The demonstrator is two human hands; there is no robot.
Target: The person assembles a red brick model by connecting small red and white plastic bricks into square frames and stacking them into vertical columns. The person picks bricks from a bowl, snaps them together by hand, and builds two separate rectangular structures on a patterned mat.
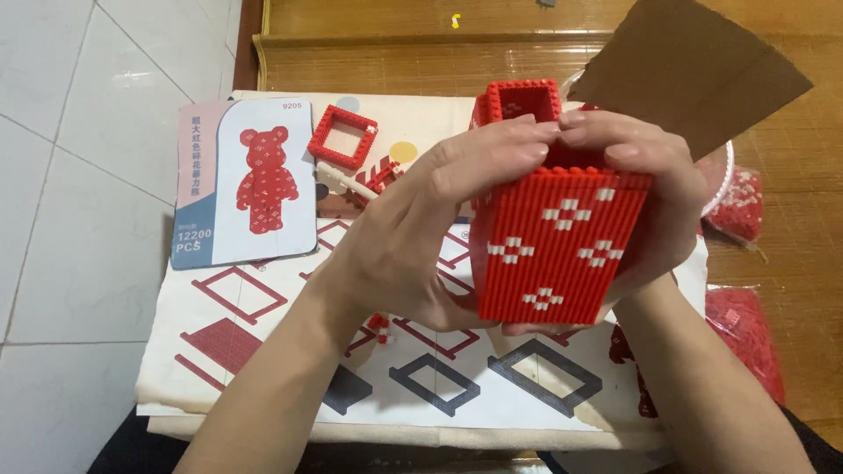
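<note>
Brick block: a tall red hollow block (555, 250) of tiny bricks with white flower marks, held upright between both hands above the paper sheet (290, 351).
Left hand: left hand (413, 237) wraps its left side, fingertips on the top rim.
Right hand: right hand (645, 197) clasps the right side and top edge.
Nearby: red square frame (342, 136), booklet with a red bear (246, 180), bags of red bricks (742, 206).
Support: wooden table (421, 66).
</note>
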